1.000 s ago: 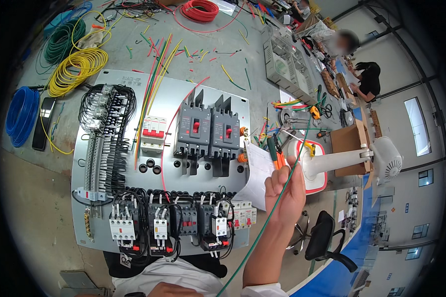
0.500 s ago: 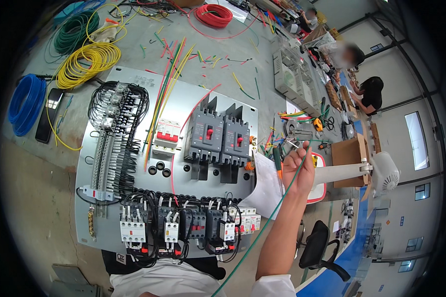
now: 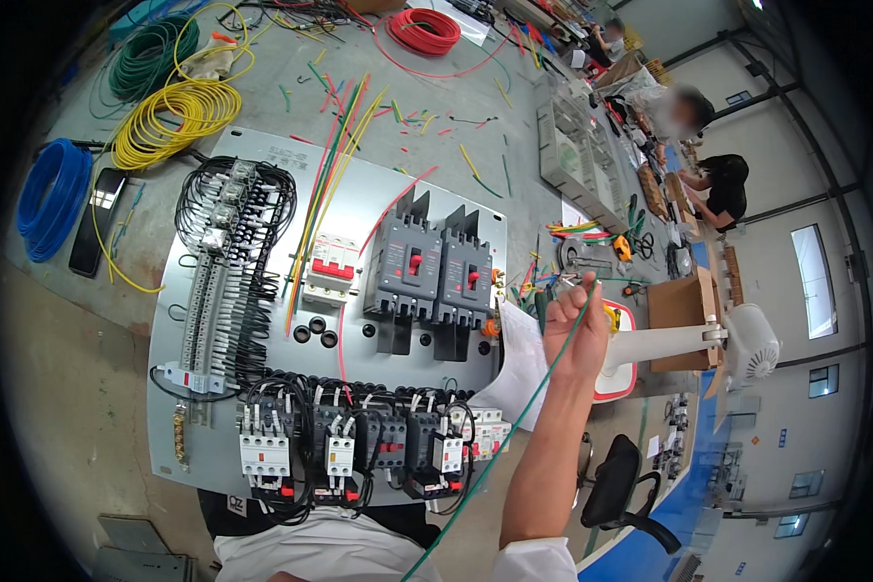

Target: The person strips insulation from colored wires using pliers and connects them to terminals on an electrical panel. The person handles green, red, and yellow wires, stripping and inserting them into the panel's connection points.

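Green wire curves, thin and smooth, from right grip.

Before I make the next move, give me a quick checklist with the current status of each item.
1. Green wire pinched in the right hand: ok.
2. Left hand's grip: cannot tell; its fingers do not show.
3. Green wire's lower end located: cannot tell; it runs out at the lower edge.
4. Green wire not crossing the two moulded-case circuit breakers in view: ok, it passes to their right.
5. Bench clear of wire offcuts: not ok; many lie beyond the metal panel.
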Demonstrator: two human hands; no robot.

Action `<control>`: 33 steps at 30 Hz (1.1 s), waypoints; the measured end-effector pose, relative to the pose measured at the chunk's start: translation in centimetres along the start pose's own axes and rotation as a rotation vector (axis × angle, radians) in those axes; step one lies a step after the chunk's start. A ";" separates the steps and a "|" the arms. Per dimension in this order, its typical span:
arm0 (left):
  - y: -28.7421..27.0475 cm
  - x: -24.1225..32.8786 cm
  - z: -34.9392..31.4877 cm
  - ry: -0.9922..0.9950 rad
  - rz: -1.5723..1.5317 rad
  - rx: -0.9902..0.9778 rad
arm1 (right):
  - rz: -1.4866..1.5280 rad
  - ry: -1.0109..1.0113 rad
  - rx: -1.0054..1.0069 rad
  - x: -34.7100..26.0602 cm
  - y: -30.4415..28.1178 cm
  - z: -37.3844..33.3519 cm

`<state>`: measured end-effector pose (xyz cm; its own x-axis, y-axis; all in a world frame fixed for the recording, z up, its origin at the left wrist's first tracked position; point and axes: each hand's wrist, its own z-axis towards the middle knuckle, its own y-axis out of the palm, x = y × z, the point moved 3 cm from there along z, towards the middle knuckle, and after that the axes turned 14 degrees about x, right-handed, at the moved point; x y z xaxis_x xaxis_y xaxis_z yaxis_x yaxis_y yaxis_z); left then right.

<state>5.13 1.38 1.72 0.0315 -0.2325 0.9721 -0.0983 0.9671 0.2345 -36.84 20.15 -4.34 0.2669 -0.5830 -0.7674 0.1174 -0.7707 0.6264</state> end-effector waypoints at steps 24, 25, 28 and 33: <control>-0.7 -0.2 -0.1 0.008 0.072 0.039 | -0.082 -0.040 -0.026 -0.7 0.0 0.5; -0.9 -0.1 0.0 0.002 0.079 0.049 | -0.101 -0.023 -0.039 -0.3 0.6 0.2; -1.5 -0.3 -0.2 0.033 0.128 0.127 | -0.248 0.029 -0.093 1.9 4.8 -2.9; -3.1 -1.6 1.3 0.103 0.240 0.165 | -0.439 0.151 -0.236 5.7 10.4 -9.3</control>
<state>4.05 -1.37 -0.53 0.0876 0.0207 0.9959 -0.2749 0.9615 0.0042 -25.16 11.15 -0.93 0.2772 -0.1609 -0.9472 0.4567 -0.8453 0.2773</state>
